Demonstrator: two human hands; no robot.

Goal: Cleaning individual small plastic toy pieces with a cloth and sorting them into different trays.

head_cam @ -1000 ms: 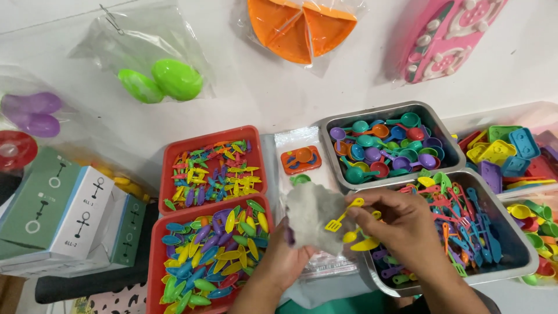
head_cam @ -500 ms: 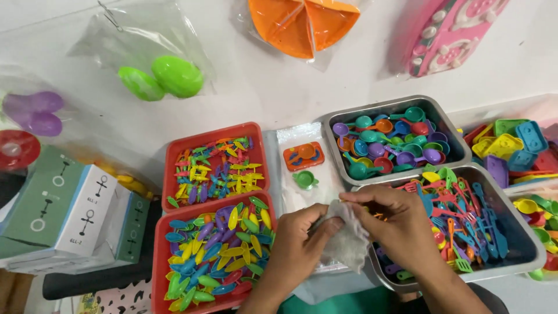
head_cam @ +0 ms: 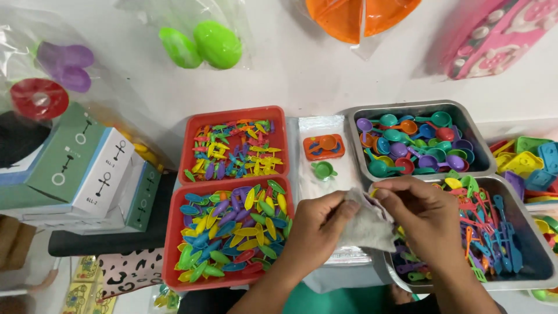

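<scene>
Two metal trays sit on your right, the far tray [head_cam: 472,125] full of glossy little plastic spoons, the near tray [head_cam: 526,232] full of thin plastic tongs. Left of those, two red plastic bins: the near bin [head_cam: 174,232] holds smooth leaf-shaped pieces, the far bin [head_cam: 232,113] spikier bits. Your left hand [head_cam: 317,232] and right hand [head_cam: 424,218] are both pinched onto a small crinkly clear bag [head_cam: 366,224], stretched between your fingertips over the near tray's left edge.
</scene>
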